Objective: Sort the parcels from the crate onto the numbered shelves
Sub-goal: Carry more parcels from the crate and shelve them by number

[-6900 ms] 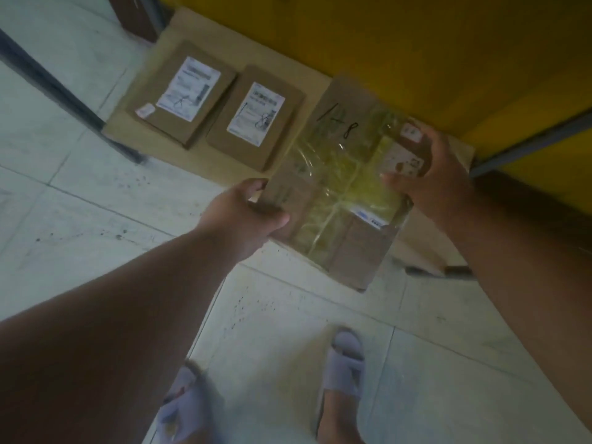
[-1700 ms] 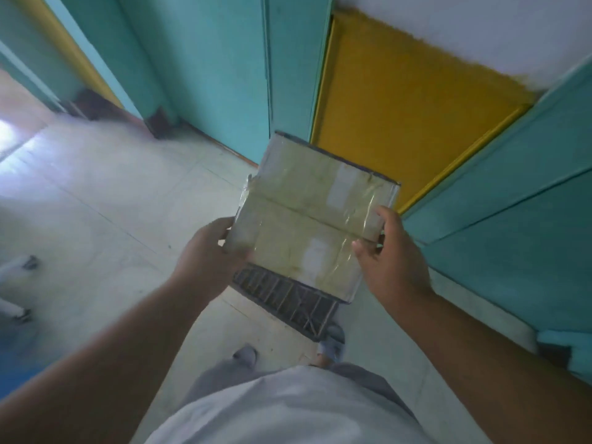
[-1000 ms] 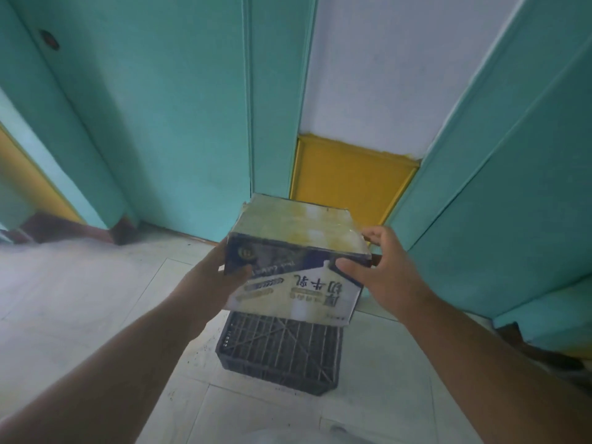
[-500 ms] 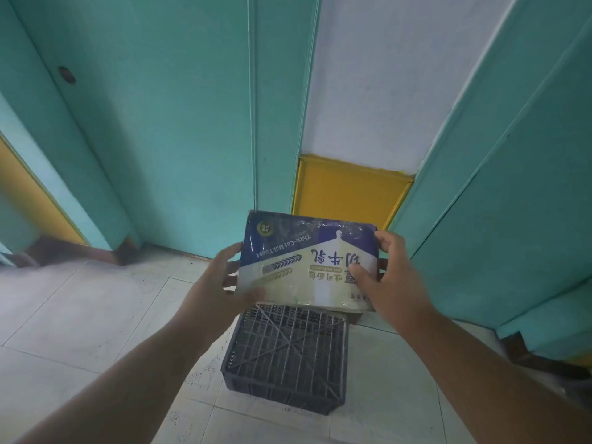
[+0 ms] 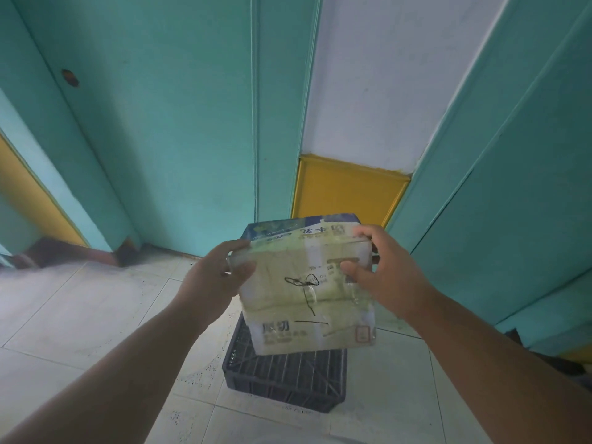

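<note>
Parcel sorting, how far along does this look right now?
Done: nothing shelved shows in this view. In hand: the left hand and right hand grip one taped parcel above the dark crate, its handwritten mark facing up. Left: carrying it to its shelf; the crate's contents are hidden behind it.

The parcel (image 5: 307,296) is a cardboard box wrapped in clear, glossy tape, its pale broad face turned toward the camera and tilted back. A black handwritten scrawl runs down the middle of that face, with printed characters and a small red stamp along its lower edge. The top side is dark blue with white print. It is held in the air, gripped at its upper left corner by the left hand (image 5: 213,277) and at its upper right by the right hand (image 5: 381,277). Directly below it on the tiled floor sits the crate (image 5: 288,376), dark grey plastic with slatted sides, partly hidden behind the parcel.
</note>
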Available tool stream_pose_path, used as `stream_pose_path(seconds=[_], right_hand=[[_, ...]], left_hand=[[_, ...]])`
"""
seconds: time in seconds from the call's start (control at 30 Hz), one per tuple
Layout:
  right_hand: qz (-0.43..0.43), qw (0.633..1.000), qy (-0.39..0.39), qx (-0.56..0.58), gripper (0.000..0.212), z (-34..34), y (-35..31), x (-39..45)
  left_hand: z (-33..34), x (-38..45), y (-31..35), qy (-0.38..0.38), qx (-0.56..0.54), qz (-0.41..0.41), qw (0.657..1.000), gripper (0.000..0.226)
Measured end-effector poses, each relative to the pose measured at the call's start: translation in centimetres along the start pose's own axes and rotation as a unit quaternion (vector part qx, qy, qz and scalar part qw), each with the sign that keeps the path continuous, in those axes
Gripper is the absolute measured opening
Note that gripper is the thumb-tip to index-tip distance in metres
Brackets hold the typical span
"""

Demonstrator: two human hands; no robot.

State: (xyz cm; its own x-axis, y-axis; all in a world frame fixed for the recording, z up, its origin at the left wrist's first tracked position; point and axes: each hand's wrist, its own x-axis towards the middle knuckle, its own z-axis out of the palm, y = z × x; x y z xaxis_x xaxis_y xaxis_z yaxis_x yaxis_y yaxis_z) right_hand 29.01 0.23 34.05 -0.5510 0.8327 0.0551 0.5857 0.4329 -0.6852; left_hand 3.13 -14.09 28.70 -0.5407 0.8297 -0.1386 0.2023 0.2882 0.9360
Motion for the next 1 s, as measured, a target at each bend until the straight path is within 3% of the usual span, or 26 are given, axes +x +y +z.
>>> stream_pose_path(seconds=[0.17,0.27,0.43,0.53,0.67,0.73,0.87,1.0], right_hand=[[0.007,1.000,0.024,-0.008,0.059,0.0,-0.5,0.2],[0.002,0.999,0.030,0.014,0.062,0.1,-0.9,0.3],[0.014,0.999,0.022,-0.018,0.065,-0.3,-0.2,0.7],[0.033,0.998,0.016,-0.050,0.055,0.1,1.5,0.6],[0.039,0.996,0.015,-0.081,0.059,0.5,2.2,1.4],[0.062,0.997,0.032,-0.042,0.061,0.3,2.1,1.9],[0.095,0.991,0.096,0.010,0.066,-0.6,3.3,1.3],[0.106,0.988,0.111,-0.017,0.050,-2.3,5.1,-0.5]], left_hand=[[-0.3,0.8,0.7,-0.037,0.064,0.013,0.997,0.049],[0.2,1.0,1.1,-0.014,0.108,0.014,0.994,0.055],[0.8,1.0,0.4,0.046,-0.061,-0.039,0.996,0.045],[1.1,0.6,0.2,0.065,-0.154,-0.068,0.984,0.032],[2.0,-0.3,0.0,0.074,-0.211,-0.093,0.970,0.034],[2.5,-0.6,0.0,0.065,-0.228,-0.103,0.966,0.029],[3.5,-0.9,0.0,0.033,-0.136,-0.117,0.983,0.035],[5.5,-2.0,0.8,-0.019,-0.083,-0.094,0.992,0.038]])
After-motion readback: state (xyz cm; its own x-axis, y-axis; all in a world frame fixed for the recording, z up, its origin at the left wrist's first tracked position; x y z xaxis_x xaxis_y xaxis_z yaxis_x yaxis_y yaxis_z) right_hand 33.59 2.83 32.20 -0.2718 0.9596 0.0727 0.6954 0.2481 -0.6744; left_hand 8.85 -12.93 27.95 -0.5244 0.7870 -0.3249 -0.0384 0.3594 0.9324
